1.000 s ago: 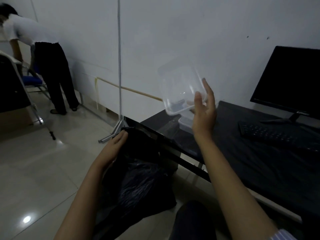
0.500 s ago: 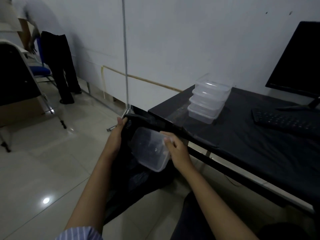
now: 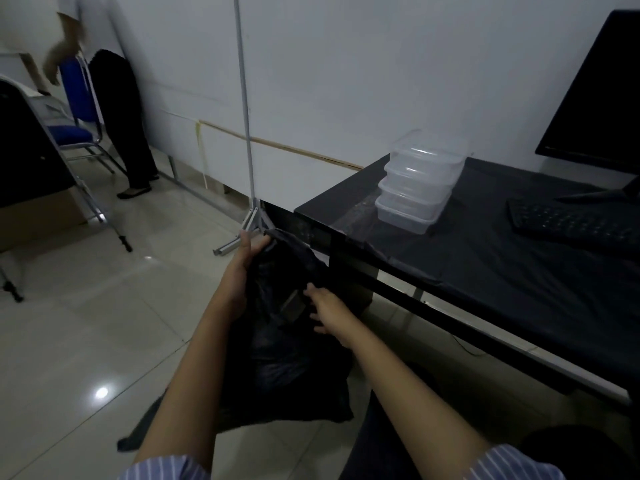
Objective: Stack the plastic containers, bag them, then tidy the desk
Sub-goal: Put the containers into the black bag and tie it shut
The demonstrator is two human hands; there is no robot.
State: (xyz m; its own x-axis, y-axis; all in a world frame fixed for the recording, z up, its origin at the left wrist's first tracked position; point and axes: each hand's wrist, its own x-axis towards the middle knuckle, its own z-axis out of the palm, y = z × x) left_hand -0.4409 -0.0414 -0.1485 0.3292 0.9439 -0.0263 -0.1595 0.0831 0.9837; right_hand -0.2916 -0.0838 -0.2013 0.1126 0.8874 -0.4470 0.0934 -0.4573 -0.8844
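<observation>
Four clear plastic containers (image 3: 417, 183) sit stacked on the near left corner of the desk (image 3: 519, 271), each a shallow rounded rectangle with a lipped rim, translucent and slightly cloudy. The desk is covered in a matte black cloth, with a glossy strip of clear film wrinkled along its left edge. To the right of the stack lies a black keyboard (image 3: 568, 220), and behind it stands a dark monitor (image 3: 595, 98) on a thin stand.

Below the desk's corner, a black plastic bag (image 3: 287, 368) hangs open over the floor, thin and crinkled, with a dull sheen on its folds. The left hand (image 3: 244, 261) grips the bag's rim at the far side, fingers curled over the edge and holding the mouth up. The right hand (image 3: 325, 310) reaches into the mouth of the bag with fingers spread and relaxed, clamped on nothing visible. A pale, flat-edged shape shows just beside its fingertips inside the bag, too dim to identify. Both forearms are bare, with striped sleeves at the lower edge of the view.

The floor (image 3: 86, 323) is pale glossy tile, catching a small round reflection of light. The wall (image 3: 346, 81) is plain white, with a thin wooden strip running along it low down. A slim metal pole (image 3: 244, 98) on spread feet stands near the desk. At the far left, a blue folding chair (image 3: 74, 109) stands beside another person (image 3: 117, 109) in dark trousers, blurred.
</observation>
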